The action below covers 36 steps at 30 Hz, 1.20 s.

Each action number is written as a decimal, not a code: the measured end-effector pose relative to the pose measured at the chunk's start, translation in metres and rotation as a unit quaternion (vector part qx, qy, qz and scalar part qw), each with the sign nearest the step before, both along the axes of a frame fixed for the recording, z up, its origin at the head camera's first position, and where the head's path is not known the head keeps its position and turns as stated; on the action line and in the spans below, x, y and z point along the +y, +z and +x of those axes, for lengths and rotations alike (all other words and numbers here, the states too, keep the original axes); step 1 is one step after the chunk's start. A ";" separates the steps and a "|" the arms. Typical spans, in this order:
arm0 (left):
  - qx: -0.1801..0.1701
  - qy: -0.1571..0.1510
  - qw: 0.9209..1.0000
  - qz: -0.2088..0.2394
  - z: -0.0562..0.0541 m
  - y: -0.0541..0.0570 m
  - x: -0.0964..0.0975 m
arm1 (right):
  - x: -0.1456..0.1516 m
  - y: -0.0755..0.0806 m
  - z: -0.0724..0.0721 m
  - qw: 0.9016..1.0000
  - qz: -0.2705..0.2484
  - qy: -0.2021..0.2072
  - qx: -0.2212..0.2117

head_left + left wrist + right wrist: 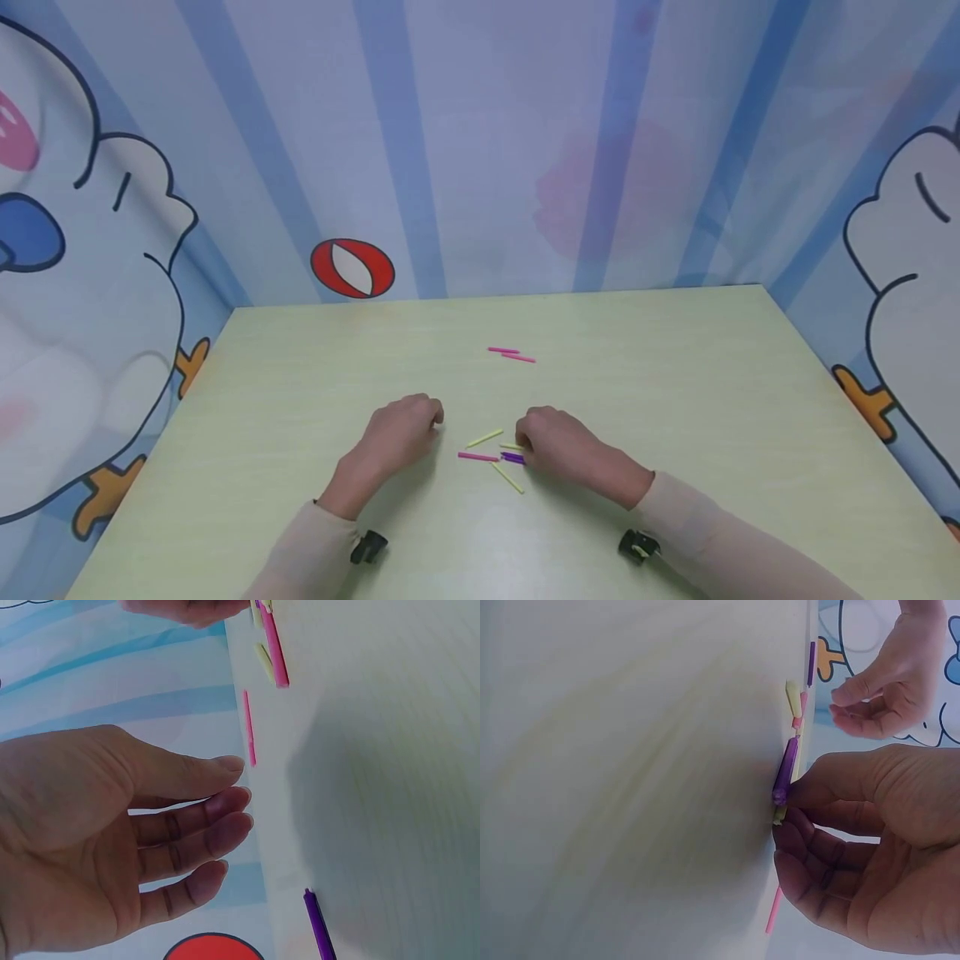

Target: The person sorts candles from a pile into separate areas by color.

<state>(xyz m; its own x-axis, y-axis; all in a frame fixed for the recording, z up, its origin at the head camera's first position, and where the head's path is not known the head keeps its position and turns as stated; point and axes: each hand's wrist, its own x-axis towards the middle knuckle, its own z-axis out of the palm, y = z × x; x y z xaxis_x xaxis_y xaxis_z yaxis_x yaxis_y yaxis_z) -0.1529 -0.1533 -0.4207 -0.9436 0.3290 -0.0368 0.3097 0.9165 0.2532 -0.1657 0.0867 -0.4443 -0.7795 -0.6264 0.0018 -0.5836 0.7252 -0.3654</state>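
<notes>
My right hand (558, 446) is over a loose cluster of thin coloured sticks. In the right wrist view, its thumb and index finger pinch the end of a yellow stick (780, 816), close beside a purple stick (786, 765). A pink stick (477, 457) and two other yellow sticks, one behind (484, 438) and one in front (508, 477), lie to the left of those fingers. My left hand (401, 433) hovers left of the cluster, fingers loosely bent and holding nothing. Below it in the left wrist view lies another purple stick (320, 926), hidden in the head view.
Two pink sticks (517, 357) lie farther back on the pale wooden table (637, 358). Striped blue panels (480, 150) with cartoon figures stand along the back and both sides. A small black device (639, 546) hangs at each wrist.
</notes>
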 end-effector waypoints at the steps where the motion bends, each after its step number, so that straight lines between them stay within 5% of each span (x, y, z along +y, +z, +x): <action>1: 0.000 -0.002 1.000 0.000 0.000 0.000 0.002 | 0.000 0.000 0.000 1.000 0.001 -0.001 0.000; 15: -0.020 -0.031 0.999 0.004 -0.004 -0.002 0.030 | 0.001 0.001 -0.001 1.000 -0.003 0.001 -0.001; 36: -0.034 -0.059 0.998 0.006 -0.009 -0.014 0.046 | 0.000 0.001 -0.001 1.000 0.003 0.004 0.005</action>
<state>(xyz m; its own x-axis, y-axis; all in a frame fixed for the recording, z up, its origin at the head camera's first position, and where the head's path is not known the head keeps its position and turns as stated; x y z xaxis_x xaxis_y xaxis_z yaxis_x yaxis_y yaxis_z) -0.1615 -0.1074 -0.4345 -0.8936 0.4385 -0.0958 0.3968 0.8716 0.2881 -0.1666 0.0868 -0.4435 -0.7747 -0.6323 0.0051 -0.5925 0.7231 -0.3551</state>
